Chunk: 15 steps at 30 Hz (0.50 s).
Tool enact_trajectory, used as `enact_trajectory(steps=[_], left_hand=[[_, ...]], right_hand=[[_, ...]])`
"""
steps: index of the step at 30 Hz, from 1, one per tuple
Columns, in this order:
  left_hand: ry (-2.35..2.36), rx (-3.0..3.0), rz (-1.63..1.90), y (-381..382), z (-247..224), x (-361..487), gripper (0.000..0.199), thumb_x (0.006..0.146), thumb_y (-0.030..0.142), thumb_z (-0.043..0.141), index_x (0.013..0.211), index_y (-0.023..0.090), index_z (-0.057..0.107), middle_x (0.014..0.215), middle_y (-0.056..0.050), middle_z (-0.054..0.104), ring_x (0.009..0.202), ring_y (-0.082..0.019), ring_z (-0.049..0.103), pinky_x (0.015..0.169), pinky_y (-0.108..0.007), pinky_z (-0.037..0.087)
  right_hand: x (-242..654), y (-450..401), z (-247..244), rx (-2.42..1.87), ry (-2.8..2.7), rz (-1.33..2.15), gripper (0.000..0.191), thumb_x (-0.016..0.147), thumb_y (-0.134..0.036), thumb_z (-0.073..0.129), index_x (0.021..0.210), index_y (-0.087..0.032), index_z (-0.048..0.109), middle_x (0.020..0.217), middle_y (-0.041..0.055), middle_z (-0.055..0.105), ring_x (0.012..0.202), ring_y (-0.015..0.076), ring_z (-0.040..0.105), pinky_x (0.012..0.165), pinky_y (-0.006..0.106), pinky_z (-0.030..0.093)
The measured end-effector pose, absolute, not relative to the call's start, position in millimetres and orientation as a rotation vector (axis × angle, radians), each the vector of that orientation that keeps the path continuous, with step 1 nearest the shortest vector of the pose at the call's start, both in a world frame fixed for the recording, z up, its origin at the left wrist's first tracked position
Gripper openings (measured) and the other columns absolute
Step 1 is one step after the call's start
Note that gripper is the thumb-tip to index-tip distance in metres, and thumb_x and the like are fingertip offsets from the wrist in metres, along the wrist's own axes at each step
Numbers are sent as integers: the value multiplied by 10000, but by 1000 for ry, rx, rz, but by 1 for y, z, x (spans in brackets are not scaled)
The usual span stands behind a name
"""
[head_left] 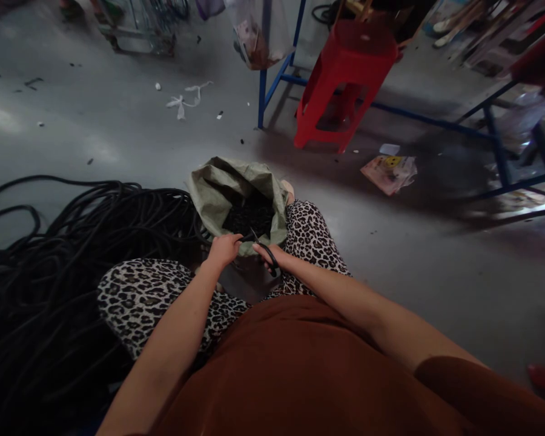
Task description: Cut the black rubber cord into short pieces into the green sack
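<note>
Pinching black tube (246, 238) in left hand (226, 249), free end pointing right, roughly crosswise to the body. Right hand (266, 254) grips scissors (274, 264), blades angled forward-left at that end, over sack (202, 192) near rim. Left hand nearer the coil (157, 209). Can't tell if blades touch the tube.

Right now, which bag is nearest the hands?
The open pale-green sack holding small black pieces, at the left hand and right hand; the clear plastic bag hangs farther off, beside the red plastic stool.
</note>
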<state>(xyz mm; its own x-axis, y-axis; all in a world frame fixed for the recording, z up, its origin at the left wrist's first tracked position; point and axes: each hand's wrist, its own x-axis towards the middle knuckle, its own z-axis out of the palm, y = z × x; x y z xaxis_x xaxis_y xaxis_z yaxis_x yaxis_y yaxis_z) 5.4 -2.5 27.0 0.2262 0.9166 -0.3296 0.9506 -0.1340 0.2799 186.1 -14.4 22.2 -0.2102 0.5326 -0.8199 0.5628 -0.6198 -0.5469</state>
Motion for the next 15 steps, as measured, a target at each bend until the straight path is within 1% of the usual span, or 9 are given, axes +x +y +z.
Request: enact_trajectory(steps=[5,10,15], left_hand=[[1715,2064,-142,-2,26,6,353,837,312,416,1142,258,585,1080,-51,652,1027,-201,567,855,-305,410],[1716,2029,-161,-3,23,5,351,837,324,413,1135,266,590,1093,-45,648,1027,-202,570,857,-308,413],[1742,2007,-212,-3,18,2,352,830,324,417,1130,272,593,1097,-45,649,1021,-215,577,861,-323,412]], right_hand=[[187,-15,21,1935,1423,-1992,566,798,-675,387,715,-130,514,404,-1,470,307,114,471,306,199,398],[186,-15,24,1919,1436,-1954,534,804,-639,431,740,-121,543,401,-4,460,327,107,469,332,186,394],[187,-12,22,1933,1481,-1912,537,792,-638,452,661,-123,532,402,0,450,312,109,448,309,196,367]])
